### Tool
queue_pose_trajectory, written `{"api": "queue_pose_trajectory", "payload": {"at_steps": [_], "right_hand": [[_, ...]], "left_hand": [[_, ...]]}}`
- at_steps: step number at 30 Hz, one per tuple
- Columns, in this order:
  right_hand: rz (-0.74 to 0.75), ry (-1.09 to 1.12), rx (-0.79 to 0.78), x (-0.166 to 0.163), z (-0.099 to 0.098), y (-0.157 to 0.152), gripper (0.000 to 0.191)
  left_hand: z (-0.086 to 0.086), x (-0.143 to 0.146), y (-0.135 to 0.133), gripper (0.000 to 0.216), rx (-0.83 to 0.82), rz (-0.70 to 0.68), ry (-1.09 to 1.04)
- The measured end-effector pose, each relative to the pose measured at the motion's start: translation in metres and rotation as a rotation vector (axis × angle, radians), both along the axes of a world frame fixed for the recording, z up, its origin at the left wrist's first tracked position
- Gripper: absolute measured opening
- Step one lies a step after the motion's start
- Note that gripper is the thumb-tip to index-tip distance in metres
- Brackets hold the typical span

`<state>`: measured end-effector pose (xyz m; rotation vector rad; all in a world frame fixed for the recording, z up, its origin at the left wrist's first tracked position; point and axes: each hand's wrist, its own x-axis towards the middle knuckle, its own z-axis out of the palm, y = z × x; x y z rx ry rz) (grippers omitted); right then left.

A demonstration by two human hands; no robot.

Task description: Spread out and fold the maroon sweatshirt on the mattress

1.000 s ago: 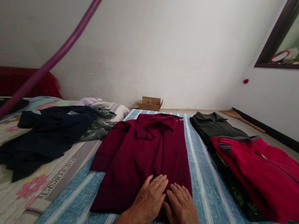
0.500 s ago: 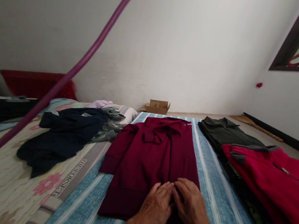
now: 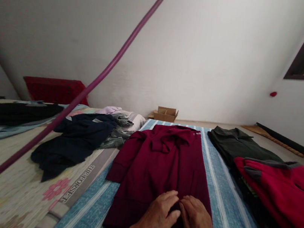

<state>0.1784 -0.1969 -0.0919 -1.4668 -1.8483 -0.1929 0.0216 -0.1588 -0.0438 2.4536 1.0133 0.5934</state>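
A maroon hooded garment [image 3: 162, 161] lies flat on a blue striped sheet [image 3: 88, 211], hood end away from me. Both hands rest on its near hem area. My left hand [image 3: 159, 217] has its fingers curled, the thumb drawn toward them, and fabric bunched at the fingertips. My right hand [image 3: 197, 223] sits beside it with fingers bent, its tips meeting the left hand's over a small ridge of cloth.
A red fleece jacket [image 3: 277, 190] lies on a dark green garment [image 3: 236, 143] at the right. A navy garment [image 3: 75, 144] and grey clothes [image 3: 117, 135] lie on a floral blanket [image 3: 1, 183]. A purple tube [image 3: 87, 89] slants overhead. A cardboard box [image 3: 165, 113] stands by the wall.
Both hands went from lying flat with fingers stretched out to curled together, gathering maroon fabric between them. The view has swung left.
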Motion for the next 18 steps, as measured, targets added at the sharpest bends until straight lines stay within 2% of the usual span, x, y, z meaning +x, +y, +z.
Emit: {"api": "queue_pose_trajectory", "payload": {"at_steps": [4, 6, 9, 13, 18], "right_hand": [[-0.019, -0.024, 0.050, -0.002, -0.005, 0.002, 0.024], [-0.020, -0.042, 0.077, -0.003, -0.004, 0.003, 0.025], [-0.016, -0.083, 0.158, -0.001, -0.004, 0.006, 0.026], [0.005, -0.144, 0.268, 0.005, -0.010, 0.016, 0.025], [0.022, -0.189, 0.326, 0.009, -0.029, 0.028, 0.022]], "left_hand": [[0.019, -0.010, 0.045, 0.027, 0.057, 0.170, -0.040], [0.027, -0.012, 0.076, 0.025, 0.102, 0.274, 0.086], [0.033, -0.011, 0.123, 0.025, 0.190, 0.430, 0.390], [0.026, 0.001, 0.172, 0.030, 0.226, 0.486, 0.504], [0.013, 0.015, 0.208, 0.037, 0.268, 0.468, 0.501]]}}
